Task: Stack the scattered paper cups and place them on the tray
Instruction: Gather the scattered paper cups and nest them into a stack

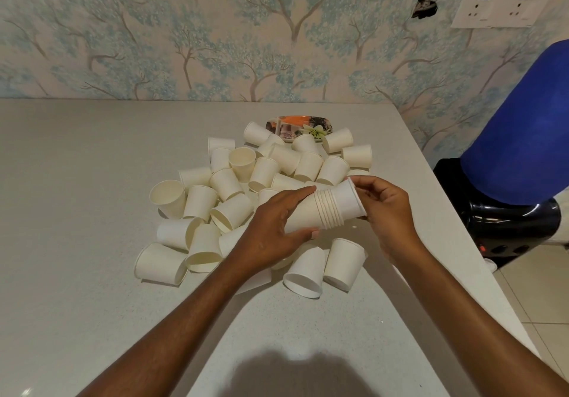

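A stack of several nested white paper cups lies tilted between both hands above the table. My left hand grips its narrow lower end. My right hand holds the wide rim end, fingers on the outermost cup. Around and under the hands, many loose white paper cups lie scattered on their sides or upside down. Two cups lie just below the stack. A small patterned tray with orange and flower print sits behind the pile, partly hidden by cups.
The pale grey table stretches to the left and toward me. Its right edge drops to a tiled floor. A blue and black object stands beside that edge. Tree-patterned wallpaper backs the table.
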